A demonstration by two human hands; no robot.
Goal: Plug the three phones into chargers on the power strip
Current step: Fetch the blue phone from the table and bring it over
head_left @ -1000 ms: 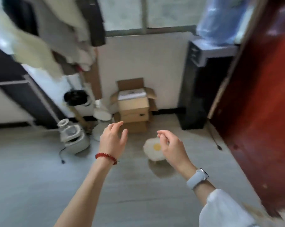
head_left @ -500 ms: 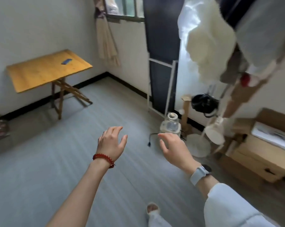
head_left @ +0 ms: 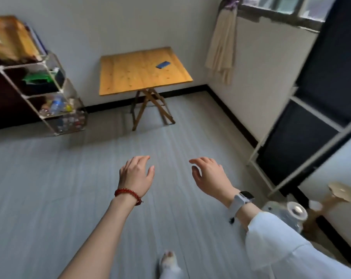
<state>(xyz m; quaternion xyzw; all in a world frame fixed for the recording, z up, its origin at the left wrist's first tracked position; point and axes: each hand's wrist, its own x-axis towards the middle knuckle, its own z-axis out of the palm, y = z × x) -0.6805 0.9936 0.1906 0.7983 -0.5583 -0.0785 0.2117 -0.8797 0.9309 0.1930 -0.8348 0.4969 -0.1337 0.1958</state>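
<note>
- We hold our left hand (head_left: 136, 177) out over the grey floor (head_left: 49, 188), well short of the desk (head_left: 138, 75); its fingers are loosely spread and it grips nothing.
- Our right hand (head_left: 211, 178) hangs beside it, a gap between the two, fingers curled a little and parted, also empty.
- A red bead bracelet (head_left: 128, 194) circles the left wrist; a pale watch (head_left: 241, 200) sits on the right wrist, with a white sleeve (head_left: 281, 244) behind it.
- The desk is a yellow wooden folding one, standing against the far wall on crossed legs.
- One blue phone (head_left: 163, 64) lies flat on the desk, toward its right rear corner, apart from both hands.
- We cannot make out any other phones, chargers or a power strip here.
- Left of the desk stands a shelf rack (head_left: 49, 97) holding bottles and other odds and ends.
- Right of the desk a pale cloth (head_left: 223, 47) hangs on the side wall.
- Nearer to us than the desk, one foot (head_left: 168, 260) shows at the bottom edge.
</note>
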